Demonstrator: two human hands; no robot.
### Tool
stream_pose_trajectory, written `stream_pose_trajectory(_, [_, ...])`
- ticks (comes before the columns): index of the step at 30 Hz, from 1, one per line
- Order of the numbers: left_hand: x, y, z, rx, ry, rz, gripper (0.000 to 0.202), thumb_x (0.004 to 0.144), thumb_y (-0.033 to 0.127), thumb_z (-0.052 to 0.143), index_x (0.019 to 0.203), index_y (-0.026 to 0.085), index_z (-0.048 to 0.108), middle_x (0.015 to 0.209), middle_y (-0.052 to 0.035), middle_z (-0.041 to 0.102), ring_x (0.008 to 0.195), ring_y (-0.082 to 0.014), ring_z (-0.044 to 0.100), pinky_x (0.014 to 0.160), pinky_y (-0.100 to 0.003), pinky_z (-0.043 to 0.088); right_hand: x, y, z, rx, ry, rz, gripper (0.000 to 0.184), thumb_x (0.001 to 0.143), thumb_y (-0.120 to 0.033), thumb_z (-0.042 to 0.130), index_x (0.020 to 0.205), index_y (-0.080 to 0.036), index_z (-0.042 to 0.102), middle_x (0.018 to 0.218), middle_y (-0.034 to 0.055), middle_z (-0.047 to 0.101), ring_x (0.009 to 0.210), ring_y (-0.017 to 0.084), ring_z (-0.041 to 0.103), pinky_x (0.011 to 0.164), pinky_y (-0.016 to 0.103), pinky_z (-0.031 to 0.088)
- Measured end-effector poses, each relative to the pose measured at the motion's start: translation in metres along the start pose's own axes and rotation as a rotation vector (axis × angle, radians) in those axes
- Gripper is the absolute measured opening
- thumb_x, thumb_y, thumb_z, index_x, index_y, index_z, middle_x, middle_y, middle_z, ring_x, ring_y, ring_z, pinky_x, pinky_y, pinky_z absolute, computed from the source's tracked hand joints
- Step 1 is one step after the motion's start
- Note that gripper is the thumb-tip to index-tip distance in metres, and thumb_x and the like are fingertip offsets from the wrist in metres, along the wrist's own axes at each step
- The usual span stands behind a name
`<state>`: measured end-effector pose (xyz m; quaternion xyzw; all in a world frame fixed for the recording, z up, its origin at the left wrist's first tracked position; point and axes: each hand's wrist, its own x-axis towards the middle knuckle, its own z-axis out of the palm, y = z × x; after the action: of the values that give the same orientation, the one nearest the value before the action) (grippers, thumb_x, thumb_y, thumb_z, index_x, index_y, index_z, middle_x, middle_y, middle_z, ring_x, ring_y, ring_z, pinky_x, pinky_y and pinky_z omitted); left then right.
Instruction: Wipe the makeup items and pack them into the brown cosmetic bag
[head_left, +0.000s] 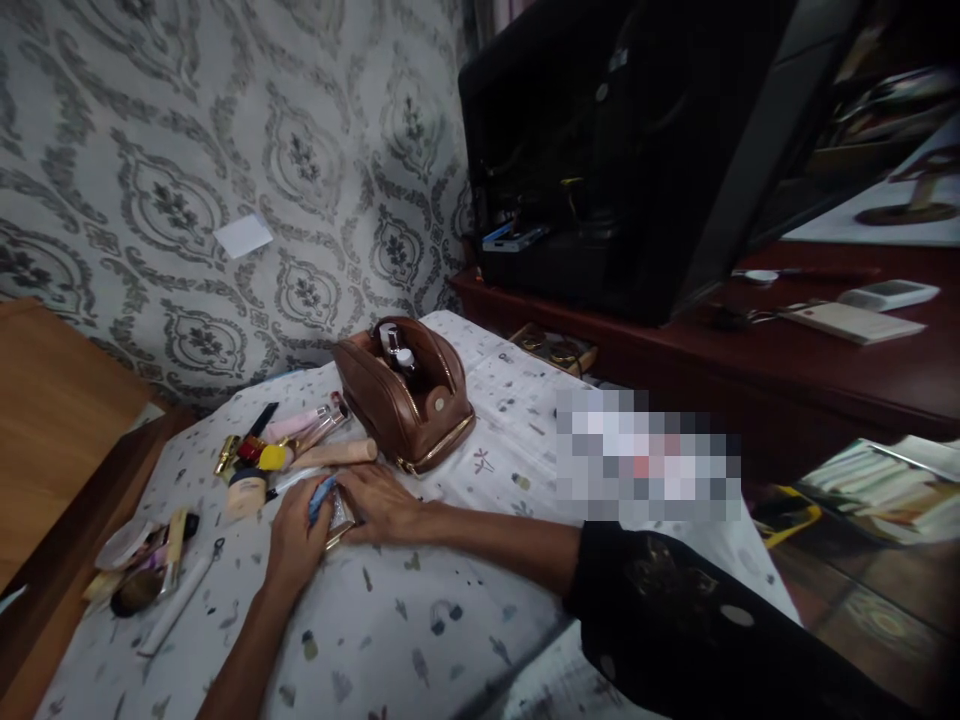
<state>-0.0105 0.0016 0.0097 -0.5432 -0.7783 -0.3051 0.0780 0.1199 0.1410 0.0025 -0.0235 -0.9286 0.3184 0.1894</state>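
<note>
Head view: both grips (298, 528) (384, 506) hold a shiny case (340, 513).

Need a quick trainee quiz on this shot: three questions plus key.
1. The brown leather bag is: A) zipped shut, B) upside down, C) open.
2. True or false: a black fabric sleeve is on the same arm as the right hand.
3. Order left to right in the picture: sleeve, shiny gold-edged item between right hand and left hand, round beige jar.
Key: 1 C; 2 true; 3 jar, item, sleeve.
</note>
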Motion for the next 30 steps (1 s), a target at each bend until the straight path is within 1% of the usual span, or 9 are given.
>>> stream_pose_trajectory(4, [-0.006,-0.005,0.001,-0.018,0.084,-0.048,0.036,0.090,0.040,0.048,0.113,0.017,0.064,0.112,-0.0123,0.069,0.107,-0.0282,0.062,0.097,-0.044,0.047,0.007,-0.004,0.001,-0.052,-0.060,0.030,0.070,0.073,-0.048,0.081,0.123,-0.008,0.053,0.128,0.0217,0.056,0.124,0.037,0.051,0.102,0.049,0.043])
stream_pose_trajectory(7, [-0.008,-0.003,0.000,-0.085,0.129,-0.146,0.038,0.087,0.045,0.052,0.111,0.018,0.064,0.110,-0.0111,0.069,0.103,-0.0269,0.063,0.094,-0.041,0.049,0.005,-0.006,0.004,-0.107,-0.034,0.086,0.074,0.070,-0.053,0.082,0.122,-0.008,0.054,0.125,0.0213,0.059,0.121,0.036,0.052,0.101,0.049,0.043])
stream_pose_trajectory(9, [-0.008,0.001,-0.003,-0.162,0.148,-0.238,0.040,0.085,0.049,0.055,0.109,0.018,0.064,0.106,-0.0092,0.070,0.098,-0.0256,0.064,0.088,-0.037,0.051,0.001,-0.005,0.006,-0.133,-0.019,0.100,0.070,0.069,-0.055,0.083,0.116,-0.009,0.058,0.120,0.0192,0.061,0.118,0.035,0.054,0.100,0.047,0.043])
stream_pose_trajectory(13, [-0.006,0.010,-0.010,-0.306,0.180,-0.402,0.048,0.078,0.058,0.061,0.105,0.018,0.064,0.098,-0.0064,0.069,0.090,-0.0242,0.065,0.079,-0.032,0.052,-0.005,-0.004,0.006,-0.134,-0.031,0.055,0.057,0.067,-0.055,0.085,0.102,-0.015,0.063,0.109,0.0117,0.064,0.109,0.030,0.056,0.094,0.042,0.044])
stream_pose_trajectory(16, [-0.003,0.013,-0.013,-0.350,0.202,-0.488,0.054,0.072,0.062,0.065,0.102,0.018,0.064,0.092,-0.0053,0.069,0.084,-0.0238,0.065,0.072,-0.031,0.051,-0.006,-0.004,0.007,-0.143,-0.035,0.005,0.056,0.072,-0.056,0.080,0.105,-0.014,0.062,0.106,0.0108,0.065,0.105,0.028,0.057,0.091,0.039,0.044])
stream_pose_trajectory(19, [-0.002,0.014,-0.010,-0.356,0.211,-0.482,0.053,0.071,0.064,0.065,0.099,0.018,0.065,0.089,-0.0044,0.069,0.082,-0.0236,0.064,0.073,-0.032,0.051,-0.007,-0.006,0.010,-0.181,-0.032,-0.059,0.071,0.074,-0.065,0.074,0.114,-0.008,0.060,0.107,0.0159,0.066,0.104,0.030,0.057,0.093,0.041,0.044])
stream_pose_trajectory(23, [-0.003,0.018,-0.004,-0.356,0.203,-0.440,0.050,0.071,0.062,0.065,0.097,0.020,0.065,0.088,-0.0039,0.070,0.082,-0.0239,0.065,0.074,-0.034,0.053,-0.007,-0.012,0.015,-0.235,-0.014,-0.069,0.094,0.066,-0.077,0.071,0.120,-0.001,0.058,0.112,0.0208,0.065,0.105,0.033,0.057,0.099,0.047,0.042])
stream_pose_trajectory(27, [-0.003,0.026,-0.006,-0.412,0.238,-0.492,0.054,0.068,0.062,0.069,0.101,0.019,0.065,0.095,-0.0052,0.070,0.088,-0.0250,0.066,0.077,-0.033,0.054,-0.010,-0.019,0.014,-0.230,-0.016,-0.021,0.090,0.067,-0.076,0.069,0.117,-0.003,0.058,0.110,0.0206,0.064,0.104,0.033,0.056,0.099,0.049,0.042])
stream_pose_trajectory(30, [-0.003,0.024,-0.012,-0.534,0.293,-0.573,0.054,0.070,0.061,0.069,0.105,0.020,0.064,0.097,-0.0055,0.071,0.088,-0.0233,0.068,0.078,-0.033,0.056,-0.013,-0.025,0.010,-0.156,0.010,0.009,0.081,0.071,-0.067,0.068,0.121,-0.005,0.055,0.111,0.0192,0.063,0.103,0.032,0.057,0.099,0.048,0.043])
